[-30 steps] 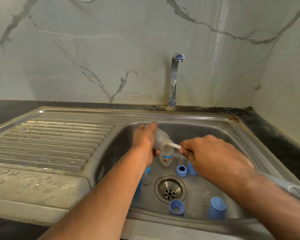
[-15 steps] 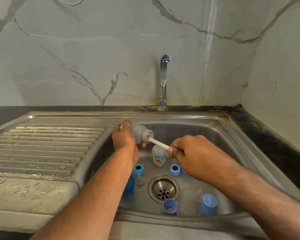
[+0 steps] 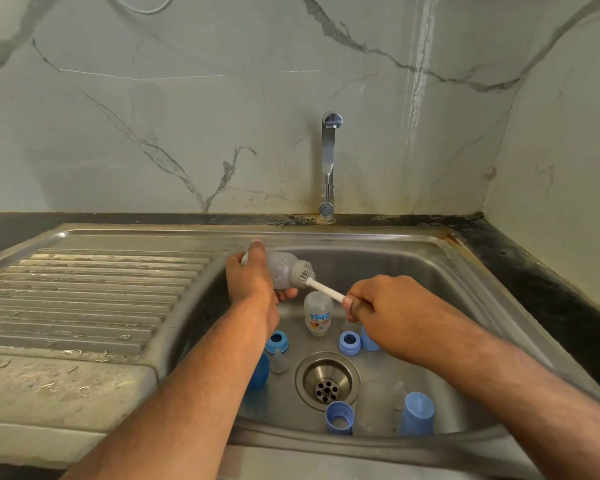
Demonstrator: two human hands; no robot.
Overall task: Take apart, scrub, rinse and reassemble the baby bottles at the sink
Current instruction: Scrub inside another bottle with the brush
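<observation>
Both hands are busy over the sink (image 3: 430, 258): the left hand (image 3: 252, 280) is wrapped round a clear baby bottle (image 3: 284, 270) held on its side above the basin's left edge, mouth facing right. Bristles of the bottle brush (image 3: 307, 273) sit right at that mouth, and the right hand (image 3: 388, 306) pinches its white handle. Scrubbing looks to be the step in hand (only this bottle, so far as I can judge). Below, a second printed bottle (image 3: 318, 317) stands in the basin among blue collars (image 3: 349, 342) and caps (image 3: 417, 414) near the drain (image 3: 327, 382). No water runs from the tap (image 3: 328, 164). Next, the brush probably needs pushing straight in and twisting, the bottle held firm against slipping, then a rinse.
</observation>
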